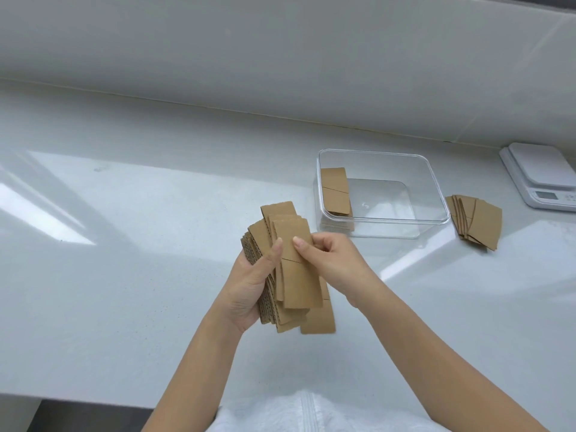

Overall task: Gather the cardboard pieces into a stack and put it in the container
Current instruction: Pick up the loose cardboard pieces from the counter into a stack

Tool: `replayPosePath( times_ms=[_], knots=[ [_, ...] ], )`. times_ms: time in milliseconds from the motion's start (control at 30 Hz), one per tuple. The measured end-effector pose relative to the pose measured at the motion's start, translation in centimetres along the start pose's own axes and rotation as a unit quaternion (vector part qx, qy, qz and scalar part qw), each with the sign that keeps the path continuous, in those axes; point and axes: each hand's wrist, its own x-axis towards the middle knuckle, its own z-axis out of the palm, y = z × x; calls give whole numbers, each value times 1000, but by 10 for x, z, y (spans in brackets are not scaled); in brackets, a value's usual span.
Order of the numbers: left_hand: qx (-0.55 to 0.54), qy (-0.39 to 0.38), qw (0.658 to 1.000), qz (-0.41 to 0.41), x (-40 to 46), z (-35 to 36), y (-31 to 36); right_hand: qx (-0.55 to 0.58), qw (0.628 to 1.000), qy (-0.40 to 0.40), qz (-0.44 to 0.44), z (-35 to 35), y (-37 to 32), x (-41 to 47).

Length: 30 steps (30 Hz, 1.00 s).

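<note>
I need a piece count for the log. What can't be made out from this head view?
- Held stack: lower pieces overlapped, covered by left hand and right hand.
- Pile in container: only the top piece shows.
- Scale: display too small, cut by the right edge.

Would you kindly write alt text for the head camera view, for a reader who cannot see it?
Two bare hands, left hand and right hand, hold an uneven bundle of cardboard pieces above a white counter. Behind it, a clear plastic container already holds a small cardboard stack; another fanned stack and a white kitchen scale lie to its right.
</note>
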Motion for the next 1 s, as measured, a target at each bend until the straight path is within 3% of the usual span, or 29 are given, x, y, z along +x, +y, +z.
replayPosePath(
  times_ms=[233,400,467,567,700,833,1000],
  knots=[
    [43,14,999,-28,1,-6,3,-286,954,-2,-95,4,-4,-3],
    [53,22,998,-24,0,-12,5,-242,969,-38,-21,5,-12,-6],
    [35,36,999,-12,-1,-15,9,-198,979,34,-15,2,-7,-1],
    [6,71,997,11,-2,-26,17,-296,948,114,37,-8,11,4],
    [-3,129,991,23,-4,-43,24,-390,905,59,158,-1,35,2],
    [-8,150,988,22,-4,-48,24,-454,874,34,171,14,51,2],
    [-12,155,988,10,-3,-49,25,-412,895,32,169,10,52,10]
  ],
)
